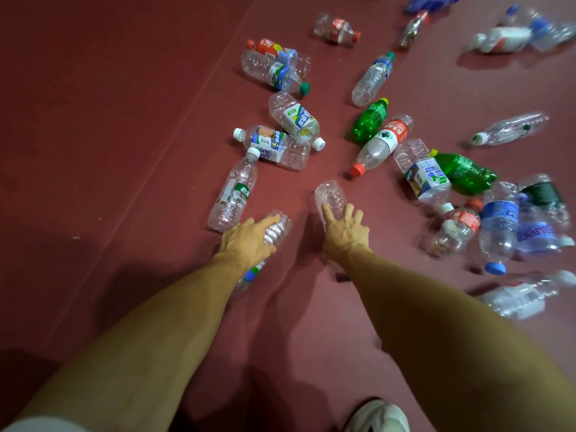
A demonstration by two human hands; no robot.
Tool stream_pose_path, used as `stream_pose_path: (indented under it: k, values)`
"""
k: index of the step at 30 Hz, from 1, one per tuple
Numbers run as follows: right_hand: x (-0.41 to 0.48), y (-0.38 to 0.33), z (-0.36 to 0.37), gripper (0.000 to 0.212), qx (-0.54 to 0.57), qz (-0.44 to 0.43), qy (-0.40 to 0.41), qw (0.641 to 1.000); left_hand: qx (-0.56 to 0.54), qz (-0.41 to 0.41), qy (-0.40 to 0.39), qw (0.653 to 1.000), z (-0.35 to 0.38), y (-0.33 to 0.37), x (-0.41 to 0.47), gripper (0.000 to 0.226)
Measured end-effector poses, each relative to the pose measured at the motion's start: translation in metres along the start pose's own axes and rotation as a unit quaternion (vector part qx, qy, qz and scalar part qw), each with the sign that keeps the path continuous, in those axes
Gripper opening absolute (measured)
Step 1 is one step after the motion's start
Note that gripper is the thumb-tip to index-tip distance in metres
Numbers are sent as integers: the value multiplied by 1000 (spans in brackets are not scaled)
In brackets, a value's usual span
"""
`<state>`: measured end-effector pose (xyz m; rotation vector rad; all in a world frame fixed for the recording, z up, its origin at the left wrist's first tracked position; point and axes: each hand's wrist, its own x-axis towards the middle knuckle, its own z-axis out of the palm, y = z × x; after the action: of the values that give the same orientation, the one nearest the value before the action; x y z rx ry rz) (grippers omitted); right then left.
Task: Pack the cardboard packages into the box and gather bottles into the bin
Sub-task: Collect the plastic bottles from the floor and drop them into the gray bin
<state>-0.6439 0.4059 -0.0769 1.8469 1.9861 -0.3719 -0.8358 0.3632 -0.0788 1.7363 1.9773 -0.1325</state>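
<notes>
Left forearm [162, 322] and right forearm [436, 307] seen rising from lower edge of frame, both bare up to wrist. Left hand [246, 241], centre-left of frame: bare, veins and tendons marked across back. Right hand [344, 229], centre: bare, tendons raised in ridges toward knuckles. Pale off-white fabric [46, 425] noted at lower left corner, blurred; garment not identified. Shoe [378, 416] at bottom edge, right of centre: off-white upper, rounded toe, darker grey patches; rest cut off by frame.

Dim warm light, soft shadows near bottom, blurred, stretched right edge
</notes>
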Motion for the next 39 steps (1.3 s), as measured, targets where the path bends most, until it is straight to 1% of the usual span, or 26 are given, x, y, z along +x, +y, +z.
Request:
stream_pose_path:
  k: [3, 6, 10, 12, 17, 20, 24, 27, 35, 39]
  values:
    - [-5, 3, 5, 86, 27, -9, 3, 1000, 5, 4, -3, 1000, 0, -1, 0, 69]
    - [-9, 11, 7, 84, 76, -15, 11, 997, 7, 10, -3, 1000, -1, -2, 0, 69]
    - [-16, 24, 18, 90, 151, -25, -15, 988, 11, 12, -1, 1000, -1, -2, -2, 70]
    - [-19, 26, 22, 91, 150, -33, -18, 988, 15, 11, 0, 1000, 0, -2, -2, 70]
    - [-20, 21, 20, 84, 135, -31, -18, 990, 16, 9, -1, 1000, 1, -2, -2, 70]
    - [-21, 19, 19, 84, 133, -34, -21, 990, 11, 10, -7, 1000, 1, -5, -1, 71]
    - [-21, 21, 15, 86, 134, -47, -30, 989, 1, 3, -34, 999, 1, -9, -1, 79]
    - [-20, 21, 14, 86, 136, -64, -32, 988, 2, -1, -40, 999, 1, -9, -1, 85]
    - [-22, -2, 7, 79, 196, -75, -29, 977, 17, 25, 7, 1000, 2, -4, -10, 80]
    - [-36, -13, -25, 75, 200, -82, -33, 976, 3, 33, 19, 999, -41, -1, -14, 79]
